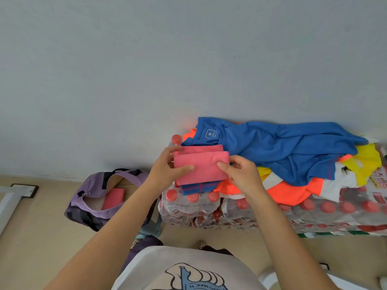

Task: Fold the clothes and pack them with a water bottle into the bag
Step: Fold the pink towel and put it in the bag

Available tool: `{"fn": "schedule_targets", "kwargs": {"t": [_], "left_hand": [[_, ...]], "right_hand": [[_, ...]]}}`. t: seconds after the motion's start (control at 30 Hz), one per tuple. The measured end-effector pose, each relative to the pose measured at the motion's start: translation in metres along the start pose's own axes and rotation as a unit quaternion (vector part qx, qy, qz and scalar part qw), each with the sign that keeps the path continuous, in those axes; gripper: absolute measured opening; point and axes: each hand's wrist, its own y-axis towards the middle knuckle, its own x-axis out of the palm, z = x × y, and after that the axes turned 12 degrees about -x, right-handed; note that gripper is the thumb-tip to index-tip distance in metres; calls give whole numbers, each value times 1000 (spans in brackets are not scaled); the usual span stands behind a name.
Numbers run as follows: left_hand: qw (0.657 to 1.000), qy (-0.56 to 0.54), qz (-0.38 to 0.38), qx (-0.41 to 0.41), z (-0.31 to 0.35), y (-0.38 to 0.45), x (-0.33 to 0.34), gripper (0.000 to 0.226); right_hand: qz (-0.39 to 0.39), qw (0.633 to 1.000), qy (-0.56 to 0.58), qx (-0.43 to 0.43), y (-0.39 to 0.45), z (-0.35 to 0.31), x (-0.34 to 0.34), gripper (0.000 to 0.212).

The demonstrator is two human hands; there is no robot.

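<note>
Your shirt (188, 268): you are wearing a pale tee with a printed graphic, showing at the bottom edge.
Your left hand (167, 167): you are gripping the left end of the folded pink garment (202, 167), thumb lying across its top face and fingers curled behind.
Your right hand (243, 174): you are pinching the garment's right end, thumb on top and fingers curled under the edge.
Folded pink garment: you are holding it as a compact rectangle just above a folded blue piece (199, 188), over the bottle packs.
Purple bag (92, 197): it is sitting on the floor to your left, unzipped and gaping; another folded pink piece (114, 198) is lying inside it.
Bottle packs (230, 214): shrink-wrapped red-capped water bottles are serving as the work surface.
Loose bottle (176, 139): only its red cap is showing beyond your left hand.
Clothes pile (293, 185): orange, yellow and white pieces are lying crumpled on the packs, with an unfolded blue T-shirt (282, 147) spread on top against the wall.
</note>
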Motion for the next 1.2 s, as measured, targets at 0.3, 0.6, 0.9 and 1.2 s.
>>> {"fn": "schedule_targets", "kwargs": {"t": [0.3, 0.6, 0.9, 1.2], "left_hand": [[982, 61, 170, -49, -11, 24, -1, 33], [977, 131, 147, -80, -11, 37, -4, 38], [996, -20, 33, -83, -4, 8, -20, 50], [962, -243, -89, -87, -10, -19, -128, 62]], "right_hand": [[74, 978, -164, -104, 20, 6, 10, 32], [-96, 989, -108, -25, 48, -16, 3, 35], [-166, 980, 105, -27, 14, -43, 16, 30], [-224, 956, 187, 43, 5, -73, 113, 31]]}}
